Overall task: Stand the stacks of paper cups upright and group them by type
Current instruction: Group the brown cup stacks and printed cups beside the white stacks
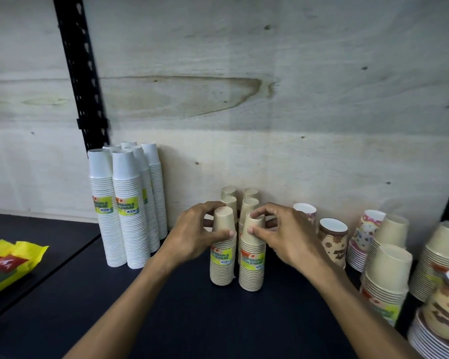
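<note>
Several small kraft-brown cup stacks stand upright in two rows on the dark shelf (182,314). My left hand (195,234) grips the top of the front left brown stack (223,265). My right hand (283,231) holds the top of the front right brown stack (252,268). More brown stacks (249,200) stand behind them against the wall. A group of tall white cup stacks (126,211) stands upright at the left. To the right, brown-patterned cups (333,242) and floral cups (364,234) stand beside wider kraft cup stacks (388,270).
A plywood wall backs the shelf. A black slotted upright (81,73) rises at the left. A yellow packet (8,265) lies on the neighbouring shelf at far left. More patterned and kraft cups (443,257) crowd the right edge.
</note>
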The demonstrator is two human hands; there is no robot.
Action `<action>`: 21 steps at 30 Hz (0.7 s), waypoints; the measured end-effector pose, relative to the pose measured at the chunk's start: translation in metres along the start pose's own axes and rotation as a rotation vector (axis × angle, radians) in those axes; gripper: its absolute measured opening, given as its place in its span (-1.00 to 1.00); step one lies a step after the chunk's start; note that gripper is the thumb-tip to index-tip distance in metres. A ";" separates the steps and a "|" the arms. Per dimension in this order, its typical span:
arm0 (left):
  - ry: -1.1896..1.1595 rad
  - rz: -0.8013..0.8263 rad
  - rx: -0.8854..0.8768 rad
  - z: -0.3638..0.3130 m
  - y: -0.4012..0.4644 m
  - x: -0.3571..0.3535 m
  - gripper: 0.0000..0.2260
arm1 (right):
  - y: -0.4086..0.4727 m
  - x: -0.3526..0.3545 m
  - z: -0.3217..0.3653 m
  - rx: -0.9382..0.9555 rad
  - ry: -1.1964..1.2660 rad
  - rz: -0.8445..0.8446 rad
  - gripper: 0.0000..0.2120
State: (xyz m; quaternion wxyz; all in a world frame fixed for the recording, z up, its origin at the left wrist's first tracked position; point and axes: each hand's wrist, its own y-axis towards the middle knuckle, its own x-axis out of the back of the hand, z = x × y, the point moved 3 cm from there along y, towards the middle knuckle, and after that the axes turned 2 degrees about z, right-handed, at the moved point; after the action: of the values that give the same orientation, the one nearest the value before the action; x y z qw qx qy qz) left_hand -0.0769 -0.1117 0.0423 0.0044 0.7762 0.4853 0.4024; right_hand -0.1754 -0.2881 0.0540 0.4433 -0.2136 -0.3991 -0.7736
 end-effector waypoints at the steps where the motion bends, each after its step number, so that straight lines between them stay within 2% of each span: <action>1: -0.002 0.001 0.000 0.002 0.002 0.000 -0.38 | 0.002 -0.002 0.001 0.012 0.001 -0.005 -0.76; 7: -0.077 0.028 0.020 0.013 0.004 -0.003 -0.34 | 0.006 -0.009 0.002 0.050 -0.028 -0.043 -0.71; 12: -0.108 0.063 0.058 0.024 -0.008 -0.008 -0.38 | -0.002 -0.013 -0.014 -0.010 0.038 0.042 -0.40; 14: -0.107 0.084 0.068 0.030 -0.014 -0.013 -0.38 | -0.008 -0.020 -0.022 -0.040 0.041 0.084 -0.33; 18: -0.141 0.098 0.103 0.046 -0.023 -0.026 -0.34 | -0.021 -0.040 -0.040 -0.100 0.048 0.166 -0.34; 21: -0.157 0.106 0.125 0.058 -0.028 -0.036 -0.38 | -0.029 -0.053 -0.051 -0.148 0.033 0.197 -0.40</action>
State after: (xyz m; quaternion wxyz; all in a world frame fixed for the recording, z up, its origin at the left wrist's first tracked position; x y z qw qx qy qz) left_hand -0.0693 -0.1019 -0.0304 -0.0272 0.8287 0.4659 0.3089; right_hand -0.1716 -0.2943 -0.0246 0.5066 -0.2710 -0.3104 -0.7573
